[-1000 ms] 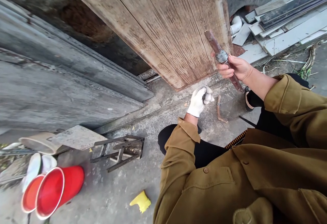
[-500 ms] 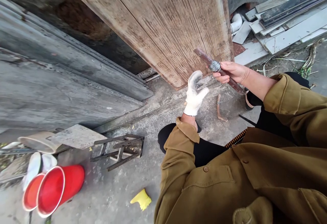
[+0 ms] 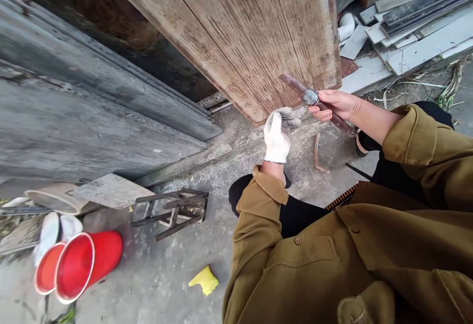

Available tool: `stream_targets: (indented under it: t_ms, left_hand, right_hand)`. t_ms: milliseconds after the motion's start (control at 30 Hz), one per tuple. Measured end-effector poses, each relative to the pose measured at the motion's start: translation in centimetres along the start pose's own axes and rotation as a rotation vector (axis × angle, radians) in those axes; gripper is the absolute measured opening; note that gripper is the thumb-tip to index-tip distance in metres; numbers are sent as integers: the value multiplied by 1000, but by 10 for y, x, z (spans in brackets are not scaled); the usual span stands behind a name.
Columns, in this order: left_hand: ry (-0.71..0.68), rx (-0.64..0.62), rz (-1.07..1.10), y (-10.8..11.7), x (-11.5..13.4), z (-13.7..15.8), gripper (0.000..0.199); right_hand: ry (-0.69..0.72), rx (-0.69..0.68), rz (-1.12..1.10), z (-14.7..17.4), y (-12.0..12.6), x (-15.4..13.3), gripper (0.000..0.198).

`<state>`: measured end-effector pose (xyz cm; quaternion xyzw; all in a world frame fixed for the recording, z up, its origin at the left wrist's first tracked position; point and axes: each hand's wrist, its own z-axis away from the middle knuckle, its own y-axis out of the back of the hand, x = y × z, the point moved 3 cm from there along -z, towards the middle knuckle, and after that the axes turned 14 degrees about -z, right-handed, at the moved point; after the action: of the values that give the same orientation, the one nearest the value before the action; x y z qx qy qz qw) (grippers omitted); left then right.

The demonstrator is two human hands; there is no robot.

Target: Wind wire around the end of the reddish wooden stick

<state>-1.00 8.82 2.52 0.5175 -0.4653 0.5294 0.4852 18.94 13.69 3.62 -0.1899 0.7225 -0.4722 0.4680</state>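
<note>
My right hand (image 3: 338, 104), bare, is closed around a reddish-brown stick (image 3: 293, 83) held at a slant. Silvery wire (image 3: 310, 96) is wound in a thick band round the stick's middle, just beyond my fingertips. My left hand (image 3: 278, 134) wears a white work glove and hovers to the left of the stick, apart from it. Its fingers are stretched towards the right and slightly smeared, with no object visible in them. A weathered plank door or panel (image 3: 251, 43) stands just past both hands. On the ground below the stick lies a thin, bent brown piece (image 3: 317, 154).
At the left are a small wooden stool frame (image 3: 173, 215), red buckets (image 3: 107, 250) lying on their sides and a grey plank wall (image 3: 92, 122). A yellow scrap (image 3: 205, 280) lies on the concrete. Stacked boards (image 3: 410, 57) and a white pipe (image 3: 346, 27) sit at the upper right.
My left hand has turned and lowered slightly, its fingers swinging from pointing up to pointing right. My right hand and the wire-wound stick have barely moved.
</note>
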Motion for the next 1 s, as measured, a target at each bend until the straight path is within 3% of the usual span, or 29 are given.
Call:
stream_targets:
  t_ms: [100,333,533,733,900,1000]
  left_hand:
    - [58,5,50,-1,5,1,37]
    - [163,12,271,-3,8,-3,58]
    - [228,9,412,-1,6,-4,45]
    - [115,-56,388,1,7,-2,49]
    - [-60,-165,182,6,8,0,49]
    - [-170,-224,-8,8,11,2,44]
  right_hand:
    - [1,32,1,-1,0,0,44]
    - [7,103,14,-2,-4,0,47]
    - [61,144,0,-2,-2,-5,45]
    - [59,133,-9,-2,-5,-5,44]
    - [96,127,7,-4,-3,-4,43]
    - [161,211,50,-7,-2,-5,41]
